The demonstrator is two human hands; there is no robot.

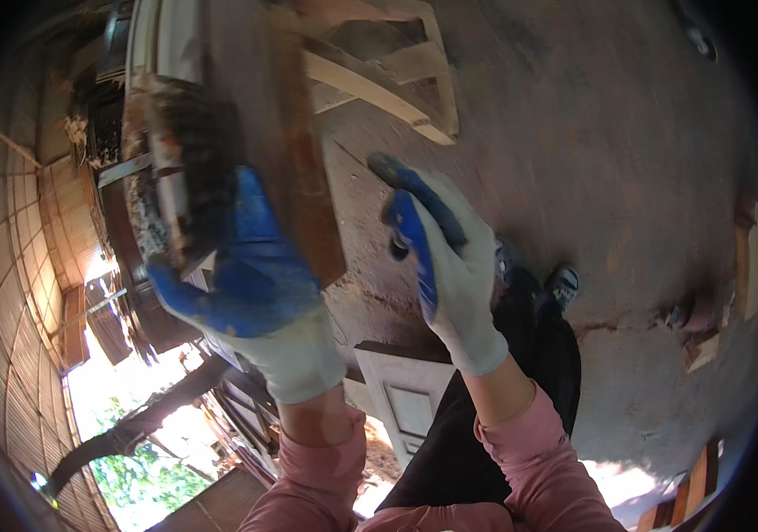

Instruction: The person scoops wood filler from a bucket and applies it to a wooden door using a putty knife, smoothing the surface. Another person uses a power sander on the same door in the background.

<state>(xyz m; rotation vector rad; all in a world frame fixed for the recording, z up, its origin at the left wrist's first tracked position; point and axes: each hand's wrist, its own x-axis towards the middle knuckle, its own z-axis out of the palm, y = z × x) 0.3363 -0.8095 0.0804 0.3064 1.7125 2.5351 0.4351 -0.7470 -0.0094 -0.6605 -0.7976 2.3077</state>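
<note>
Bristly block (pixel 192 168), dark, brush-like and blurred, is just left of a brown wooden board (pixel 312 213), between the thumb and fingers of the gloved left hand (pixel 250 284). The hand appears closed around its lower end, probably to steady it. Right of the board, and apart from it, the gloved right hand (pixel 450 257) has its fingers bent close together; whether they pinch anything cannot be told. A pale wooden frame (pixel 374 91) shows right of the board's upper part, and a panelled door (pixel 410 408) below it.
</note>
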